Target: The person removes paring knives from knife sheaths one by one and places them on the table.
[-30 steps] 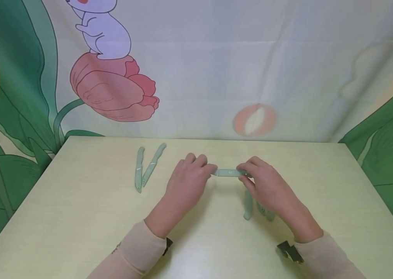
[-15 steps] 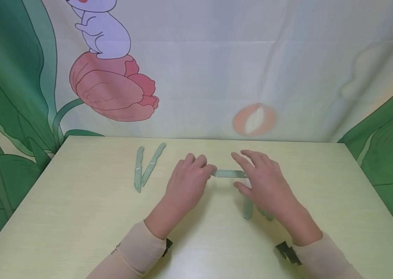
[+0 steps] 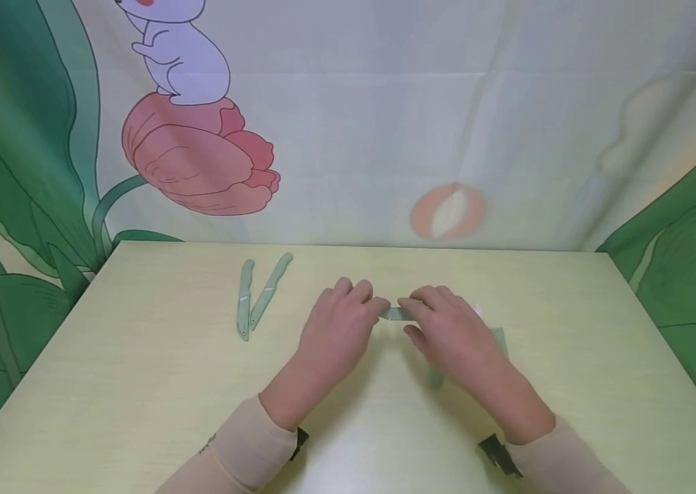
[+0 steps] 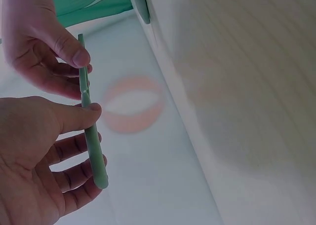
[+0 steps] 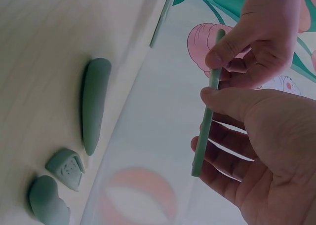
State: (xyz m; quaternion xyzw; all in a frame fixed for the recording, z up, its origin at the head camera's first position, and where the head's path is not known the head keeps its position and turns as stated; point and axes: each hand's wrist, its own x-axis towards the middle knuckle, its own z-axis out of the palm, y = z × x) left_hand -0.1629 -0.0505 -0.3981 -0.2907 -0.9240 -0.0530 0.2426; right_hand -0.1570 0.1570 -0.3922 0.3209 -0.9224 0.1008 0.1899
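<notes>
My left hand (image 3: 337,333) grips the green handle of a sheathed knife (image 4: 94,148), thumb on one side and curled fingers on the other. Thumb and fingers of my right hand (image 3: 449,336) pinch the sheath close to where it meets the handle, as the right wrist view shows on the knife (image 5: 208,106). The knife is held level above the table, the hands close together. Two more green knives (image 3: 245,302) (image 3: 270,291) lie in a V left of my left hand.
Beside and partly under my right hand lie a green handle-like piece (image 5: 96,106), a small green piece with holes (image 5: 66,168) and a curved green piece (image 5: 48,201). A printed curtain (image 3: 348,123) hangs behind the table (image 3: 138,384).
My right hand, its fingers spread off the sheath half a second ago, has moved left and pinches it nearer the handle. My left hand has shifted slightly right, keeping its hold.
</notes>
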